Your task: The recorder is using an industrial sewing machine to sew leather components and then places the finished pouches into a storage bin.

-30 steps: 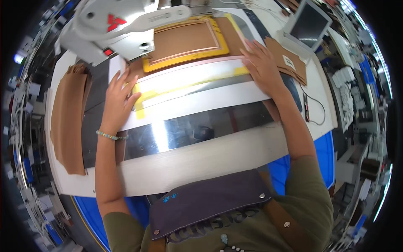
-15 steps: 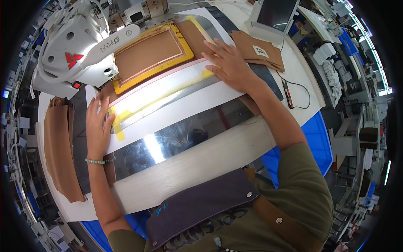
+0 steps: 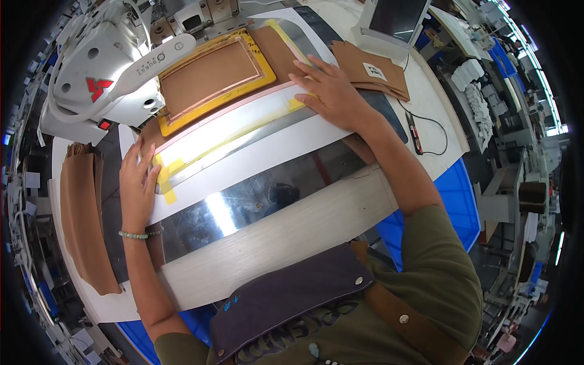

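My left hand (image 3: 139,185) lies flat with fingers apart on the left end of a white template sheet (image 3: 237,170), beside strips of yellow tape (image 3: 165,182). On the sheet's right side my right hand (image 3: 333,96) is spread, its fingertips on the edge of a brown fabric piece (image 3: 281,53) and on tape. A yellow clamp frame (image 3: 228,97) presses on the brown fabric between and beyond my hands. Close to the frame stands the white head of a sewing machine (image 3: 100,73), with a pale lamp arm (image 3: 152,64) over the frame's left part.
Folded brown fabric pieces (image 3: 88,225) are stacked at the left. More brown pieces (image 3: 374,70) with a white label lie at the right, near a screen (image 3: 395,21). Red-handled thread snips (image 3: 415,134) rest by a cord. Blue bins (image 3: 453,207) stand below the table.
The whole view has shifted slightly to the left. Both hands keep their places on the template, and nothing is visibly picked up or let go.
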`<action>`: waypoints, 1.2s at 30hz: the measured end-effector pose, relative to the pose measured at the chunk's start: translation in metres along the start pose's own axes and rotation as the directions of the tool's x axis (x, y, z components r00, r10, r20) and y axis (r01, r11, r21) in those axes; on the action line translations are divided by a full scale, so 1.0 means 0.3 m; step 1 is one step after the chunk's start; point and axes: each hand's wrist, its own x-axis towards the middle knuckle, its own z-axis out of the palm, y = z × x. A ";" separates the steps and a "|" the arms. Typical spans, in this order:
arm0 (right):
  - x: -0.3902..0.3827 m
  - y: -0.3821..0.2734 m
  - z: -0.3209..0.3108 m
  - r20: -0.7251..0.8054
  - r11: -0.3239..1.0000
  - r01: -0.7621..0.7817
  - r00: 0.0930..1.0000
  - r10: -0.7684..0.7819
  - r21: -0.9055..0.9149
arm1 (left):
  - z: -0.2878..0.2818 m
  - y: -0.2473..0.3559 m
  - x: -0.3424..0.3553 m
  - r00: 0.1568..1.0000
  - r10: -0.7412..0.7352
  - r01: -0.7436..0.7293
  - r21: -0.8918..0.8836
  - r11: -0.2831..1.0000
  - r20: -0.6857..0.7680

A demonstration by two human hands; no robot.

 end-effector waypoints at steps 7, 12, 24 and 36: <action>-0.005 0.008 -0.018 -0.085 1.000 0.001 0.996 -0.003 -0.023 | -0.002 -0.008 0.000 1.000 -0.007 0.007 0.005 1.000 0.008; -0.036 0.243 -0.220 -0.336 0.971 -0.171 0.916 0.219 0.168 | 0.004 -0.012 -0.004 1.000 -0.017 0.017 -0.001 1.000 -0.001; -0.090 0.548 -0.188 0.288 0.665 -0.488 0.872 0.395 0.565 | -0.001 -0.014 -0.007 1.000 0.014 -0.014 -0.050 0.999 -0.011; 0.100 0.701 -0.270 0.219 0.279 -0.485 0.741 0.635 0.829 | -0.003 -0.006 -0.007 1.000 0.010 -0.010 -0.035 0.999 -0.003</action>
